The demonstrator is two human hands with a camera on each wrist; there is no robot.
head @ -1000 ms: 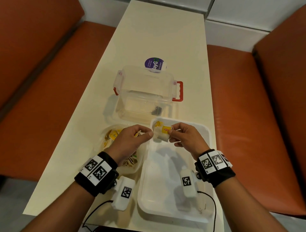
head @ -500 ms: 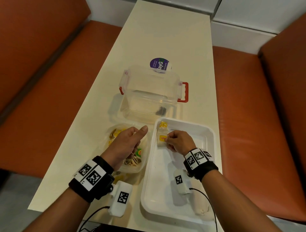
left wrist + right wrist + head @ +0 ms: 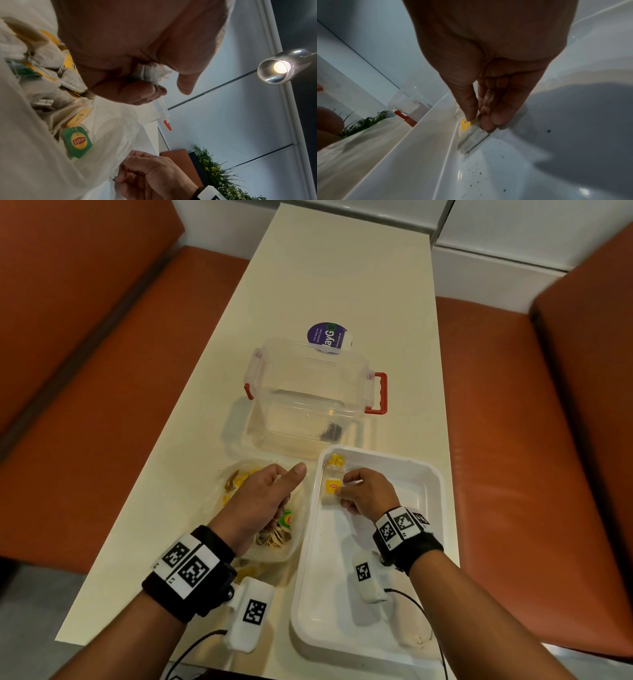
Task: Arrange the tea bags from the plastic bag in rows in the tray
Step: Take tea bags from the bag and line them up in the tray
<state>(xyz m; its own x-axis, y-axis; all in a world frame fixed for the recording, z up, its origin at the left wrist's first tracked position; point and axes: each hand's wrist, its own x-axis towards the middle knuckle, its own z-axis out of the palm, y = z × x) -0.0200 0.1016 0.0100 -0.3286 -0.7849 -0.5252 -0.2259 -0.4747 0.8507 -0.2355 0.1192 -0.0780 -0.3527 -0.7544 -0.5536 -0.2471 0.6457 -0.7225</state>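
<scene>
The white tray (image 3: 370,604) lies at the near right of the table. One tea bag (image 3: 335,461) with a yellow tag sits in its far left corner. Just nearer along the left wall lies a second tea bag (image 3: 329,489), and my right hand (image 3: 344,489) pinches it against the tray floor, thumb on its yellow tag (image 3: 465,123). Left of the tray, the clear plastic bag (image 3: 224,491) holds several more tea bags (image 3: 274,539). My left hand (image 3: 270,494) hovers over that bag with its thumb out, fingers curled round a crumpled white tea bag (image 3: 150,73).
A clear storage box (image 3: 308,392) with red latches stands just beyond the tray and the bag, and a purple round label (image 3: 327,338) lies behind it. Orange bench seats (image 3: 513,440) flank the narrow table. Dark tea specks dot the tray floor (image 3: 488,175).
My right hand has brought the tea bag down from mid-air onto the tray floor by the left wall. My left hand has drawn back over the plastic bag.
</scene>
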